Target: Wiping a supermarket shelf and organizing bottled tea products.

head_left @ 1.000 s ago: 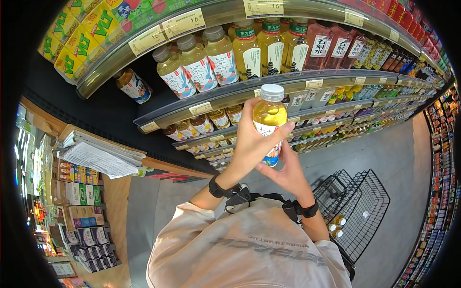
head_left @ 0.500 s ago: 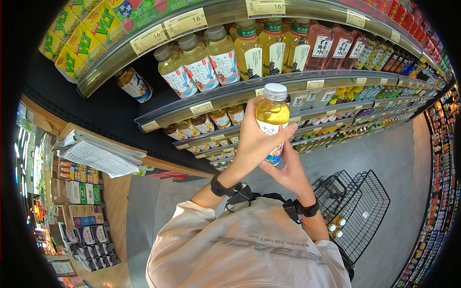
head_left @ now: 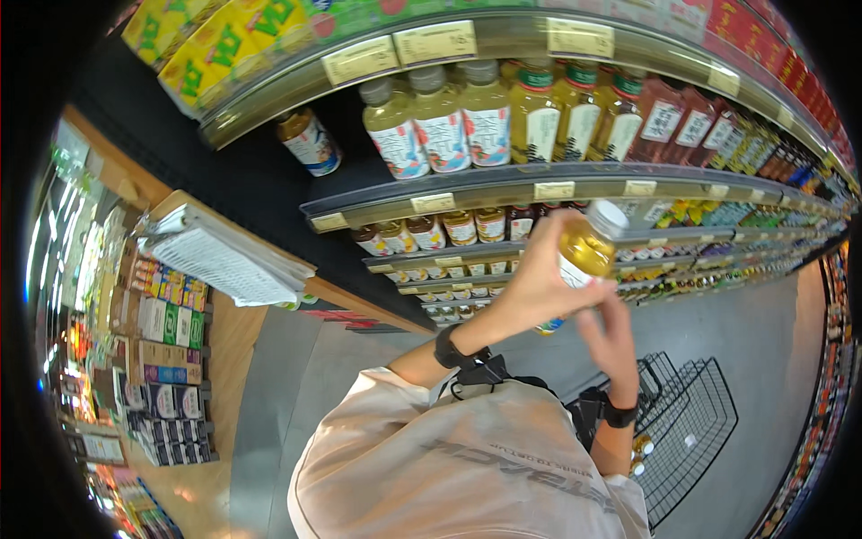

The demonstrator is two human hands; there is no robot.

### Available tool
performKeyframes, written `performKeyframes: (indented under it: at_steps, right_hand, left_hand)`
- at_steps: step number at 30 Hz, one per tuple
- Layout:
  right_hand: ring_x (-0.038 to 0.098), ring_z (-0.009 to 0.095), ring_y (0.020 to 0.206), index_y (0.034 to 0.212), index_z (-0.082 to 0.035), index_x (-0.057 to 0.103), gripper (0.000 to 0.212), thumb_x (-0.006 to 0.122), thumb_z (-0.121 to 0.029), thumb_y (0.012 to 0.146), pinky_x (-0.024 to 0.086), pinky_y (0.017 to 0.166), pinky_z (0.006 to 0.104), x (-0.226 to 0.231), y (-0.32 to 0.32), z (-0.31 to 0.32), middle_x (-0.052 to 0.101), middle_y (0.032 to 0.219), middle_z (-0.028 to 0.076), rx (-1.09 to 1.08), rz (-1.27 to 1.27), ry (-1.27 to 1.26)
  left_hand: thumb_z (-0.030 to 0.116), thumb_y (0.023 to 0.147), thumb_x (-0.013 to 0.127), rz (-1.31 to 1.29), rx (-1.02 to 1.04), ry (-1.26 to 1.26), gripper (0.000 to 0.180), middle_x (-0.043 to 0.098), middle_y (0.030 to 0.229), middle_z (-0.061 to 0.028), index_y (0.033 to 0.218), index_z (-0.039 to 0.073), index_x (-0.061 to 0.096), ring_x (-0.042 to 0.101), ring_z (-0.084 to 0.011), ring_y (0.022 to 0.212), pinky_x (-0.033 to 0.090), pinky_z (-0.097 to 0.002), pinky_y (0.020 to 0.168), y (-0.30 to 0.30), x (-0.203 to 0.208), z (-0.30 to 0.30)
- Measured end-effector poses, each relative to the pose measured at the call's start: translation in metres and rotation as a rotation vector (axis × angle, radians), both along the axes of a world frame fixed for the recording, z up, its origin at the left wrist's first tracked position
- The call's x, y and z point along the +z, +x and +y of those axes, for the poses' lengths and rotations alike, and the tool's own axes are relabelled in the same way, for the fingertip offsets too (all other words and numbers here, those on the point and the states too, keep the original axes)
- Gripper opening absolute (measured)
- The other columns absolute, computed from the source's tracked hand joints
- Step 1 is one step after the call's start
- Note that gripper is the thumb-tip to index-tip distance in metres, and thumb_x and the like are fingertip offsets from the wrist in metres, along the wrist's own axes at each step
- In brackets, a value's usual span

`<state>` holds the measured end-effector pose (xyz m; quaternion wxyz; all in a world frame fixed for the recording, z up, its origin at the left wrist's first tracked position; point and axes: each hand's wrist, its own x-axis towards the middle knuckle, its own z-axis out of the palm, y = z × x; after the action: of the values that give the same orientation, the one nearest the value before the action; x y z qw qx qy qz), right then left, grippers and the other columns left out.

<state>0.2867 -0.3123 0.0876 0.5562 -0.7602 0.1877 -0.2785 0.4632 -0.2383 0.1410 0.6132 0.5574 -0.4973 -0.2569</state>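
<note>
My left hand is wrapped round a bottle of yellow drink with a white cap, held tilted to the right in front of the shelves. Its label is partly hidden behind my fingers. My right hand is just below and to the right of the bottle, blurred, with fingers stretched and apart; it seems not to grip anything. Bottles with pale labels stand in a row on the shelf ahead, beside green-capped yellow bottles. One darker-labelled bottle leans alone at the left end.
A black wire shopping cart stands at the lower right, with small bottles in it. Papers on a clipboard jut out at left. Stacked boxes line the left side. Shelf edges curve away to the right.
The bottle has moved right and down and now tilts to the right. My right hand has come off it and moved right. The view has shifted, so the shelves appear further right.
</note>
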Motion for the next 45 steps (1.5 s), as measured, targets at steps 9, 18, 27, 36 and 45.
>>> performKeyframes:
  at_steps: [9,18,27,36,45]
  right_hand:
    - [0.054,0.022,0.127,0.148,0.001,0.045,0.063,0.072,-0.015,0.094,0.042,0.11,0.0373,0.021,-0.008,-0.003,0.055,0.139,0.012,-0.135,-0.235,0.122]
    - [0.059,0.018,0.114,0.139,0.002,0.052,0.046,0.067,-0.018,0.101,0.048,0.099,0.0318,-0.003,-0.009,-0.004,0.061,0.129,0.012,-0.552,-0.191,0.109]
    - [0.06,0.007,0.092,0.125,-0.002,0.065,0.036,0.071,-0.028,0.1,0.047,0.079,0.0239,0.02,-0.024,-0.021,0.069,0.111,0.0,-0.697,-0.284,0.282]
    - [0.065,0.01,0.104,0.122,0.003,0.065,0.041,0.075,-0.027,0.096,0.049,0.092,0.0265,0.024,-0.059,-0.021,0.071,0.113,0.005,-0.576,-0.479,0.496]
    - [0.062,0.013,0.07,0.087,0.0,0.072,0.051,0.075,-0.051,0.09,0.05,0.065,0.0292,0.013,-0.144,-0.012,0.066,0.073,0.008,-0.734,-0.068,0.097]
  left_hand:
    - [0.022,0.069,0.09,-0.442,-0.079,0.031,0.082,0.052,0.126,-0.0173,0.136,0.006,0.045,0.052,-0.0369,0.119,0.043,-0.0466,0.101,-0.021,-0.002,-0.001]
    - [0.022,0.068,0.09,-0.481,-0.052,-0.133,0.103,0.05,0.13,-0.0233,0.151,0.005,0.032,0.053,-0.0412,0.121,0.047,-0.0488,0.097,-0.034,-0.011,-0.007]
    - [0.015,0.072,0.08,-0.317,-0.391,0.235,0.115,0.057,0.137,-0.0297,0.164,0.003,0.013,0.064,-0.0364,0.118,0.05,-0.0385,0.099,-0.039,-0.019,-0.023]
    - [0.022,0.072,0.091,-0.102,-0.725,0.343,0.125,0.04,0.156,-0.0201,0.163,-0.005,0.01,0.047,-0.0238,0.138,0.038,-0.0333,0.114,-0.048,-0.018,-0.04]
    - [0.003,0.071,0.079,-0.332,-0.939,0.368,0.093,0.064,0.135,-0.0167,0.156,0.004,0.042,0.062,-0.0184,0.119,0.047,-0.0342,0.104,-0.089,0.001,-0.049]
